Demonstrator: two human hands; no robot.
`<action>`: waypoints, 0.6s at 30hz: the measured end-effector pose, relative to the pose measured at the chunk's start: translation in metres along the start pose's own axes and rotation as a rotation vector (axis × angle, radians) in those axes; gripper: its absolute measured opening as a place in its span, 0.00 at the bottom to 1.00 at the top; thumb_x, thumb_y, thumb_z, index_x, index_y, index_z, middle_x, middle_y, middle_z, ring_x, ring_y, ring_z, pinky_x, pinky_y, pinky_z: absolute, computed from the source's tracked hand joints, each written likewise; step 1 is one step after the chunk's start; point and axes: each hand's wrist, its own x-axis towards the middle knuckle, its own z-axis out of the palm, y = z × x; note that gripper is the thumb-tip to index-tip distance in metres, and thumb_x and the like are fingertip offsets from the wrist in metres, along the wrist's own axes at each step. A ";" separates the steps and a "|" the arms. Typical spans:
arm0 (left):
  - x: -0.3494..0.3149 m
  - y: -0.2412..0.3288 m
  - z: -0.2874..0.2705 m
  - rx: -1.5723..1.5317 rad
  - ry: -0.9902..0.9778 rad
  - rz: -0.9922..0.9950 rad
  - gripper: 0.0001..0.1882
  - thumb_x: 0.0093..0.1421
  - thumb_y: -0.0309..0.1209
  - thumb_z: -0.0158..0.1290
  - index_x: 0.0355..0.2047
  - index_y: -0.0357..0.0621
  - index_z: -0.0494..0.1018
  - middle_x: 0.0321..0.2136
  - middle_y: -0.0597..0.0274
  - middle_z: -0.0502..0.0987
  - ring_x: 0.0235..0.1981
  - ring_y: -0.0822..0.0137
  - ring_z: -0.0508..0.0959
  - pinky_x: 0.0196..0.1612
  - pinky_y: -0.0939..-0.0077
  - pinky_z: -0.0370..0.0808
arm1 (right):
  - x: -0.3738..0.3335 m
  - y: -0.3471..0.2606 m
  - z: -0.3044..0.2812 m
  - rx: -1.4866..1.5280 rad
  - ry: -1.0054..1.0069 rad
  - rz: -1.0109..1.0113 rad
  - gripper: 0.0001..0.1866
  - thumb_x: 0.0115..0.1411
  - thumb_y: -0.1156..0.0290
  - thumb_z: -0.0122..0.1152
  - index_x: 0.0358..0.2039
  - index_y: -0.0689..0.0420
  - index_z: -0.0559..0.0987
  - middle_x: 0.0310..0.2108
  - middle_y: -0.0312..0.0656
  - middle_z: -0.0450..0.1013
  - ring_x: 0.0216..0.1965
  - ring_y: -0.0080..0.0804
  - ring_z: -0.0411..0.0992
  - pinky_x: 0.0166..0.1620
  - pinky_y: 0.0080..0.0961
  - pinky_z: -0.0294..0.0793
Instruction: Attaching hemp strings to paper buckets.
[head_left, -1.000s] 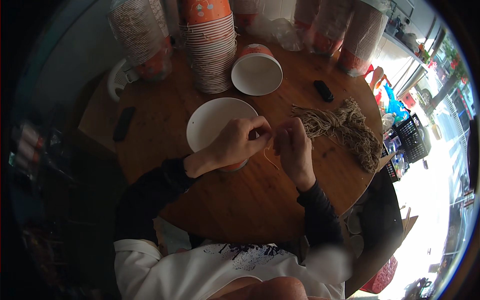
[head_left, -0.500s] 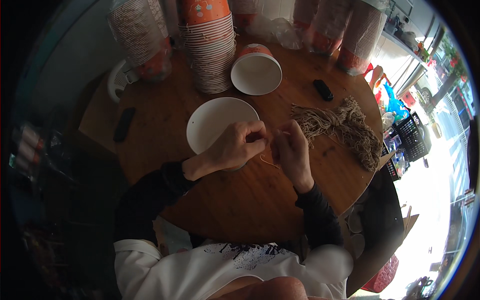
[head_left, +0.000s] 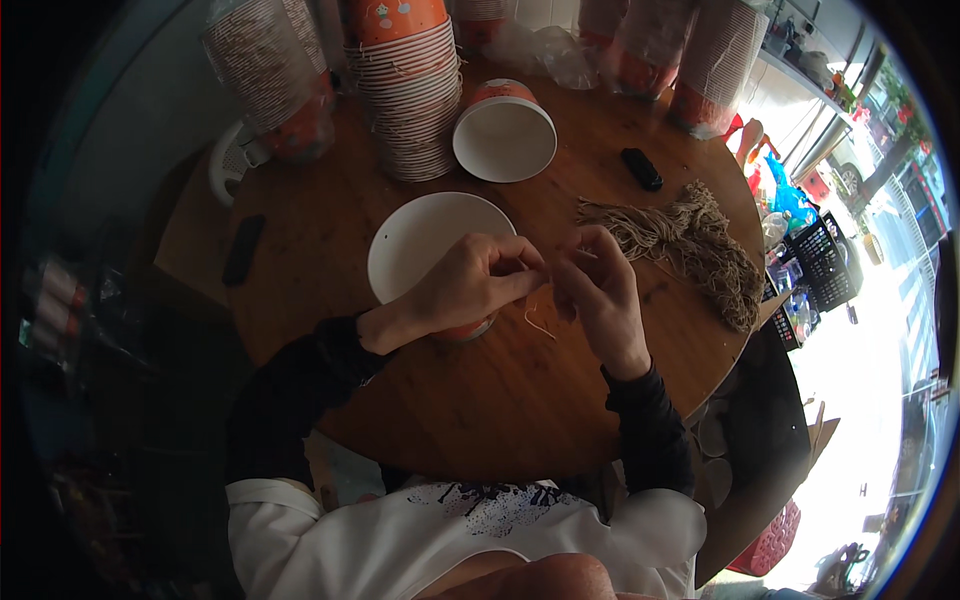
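Both hands meet over the near middle of the round wooden table (head_left: 450,420), and the work in hand looks like the threading or knotting of a thin pale string (head_left: 540,322) at the rim of a white paper bowl (head_left: 425,240) that stands upright just in front of the person. The left hand (head_left: 470,290) lies across the bowl's near edge with thumb and forefinger pinched together on what seems to be the end of the string, though the exact contact is too small to make out; the right hand (head_left: 600,295) sits just beside it, its fingers curled and closed toward the same spot, apparently nipping the string as well. A short curl of the string hangs free below the 2 hands, over the bare wood. To the right, near the table's edge, lies a loose bundle of tan cords (head_left: 680,240), well within reach of the right hand. Farther back a second bowl (head_left: 505,135) rests tipped on its side with its white inside toward the camera, next to a tall stack of orange-and-white bowls (head_left: 405,90); a small black object (head_left: 641,168) lies beyond the bundle and another dark flat one (head_left: 243,250) at the left. As I judge it, the tying step is midway: the next move calls for a steady pinch from both hands while the string is drawn snug, with the bowl kept from sliding under the left wrist
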 end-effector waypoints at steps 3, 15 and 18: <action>0.001 -0.006 -0.001 0.037 0.067 0.111 0.04 0.60 0.26 0.56 0.31 0.37 0.76 0.25 0.68 0.75 0.26 0.79 0.74 0.29 0.82 0.70 | 0.000 -0.008 0.000 -0.139 -0.011 -0.025 0.07 0.63 0.76 0.53 0.40 0.56 0.67 0.23 0.33 0.69 0.18 0.15 0.63 0.20 0.13 0.60; -0.019 -0.001 0.005 0.839 0.062 0.403 0.03 0.53 0.26 0.57 0.28 0.42 0.74 0.32 0.63 0.73 0.30 0.64 0.76 0.37 0.67 0.74 | -0.009 -0.021 -0.056 0.267 0.109 -0.113 0.08 0.61 0.83 0.50 0.39 0.56 0.67 0.19 0.30 0.62 0.15 0.14 0.58 0.17 0.13 0.54; -0.021 0.001 0.010 0.834 0.005 0.363 0.05 0.53 0.26 0.58 0.27 0.43 0.73 0.33 0.63 0.73 0.31 0.60 0.76 0.38 0.62 0.75 | -0.015 -0.028 -0.047 0.225 0.175 -0.148 0.07 0.61 0.82 0.50 0.38 0.57 0.68 0.18 0.29 0.62 0.15 0.14 0.58 0.17 0.13 0.55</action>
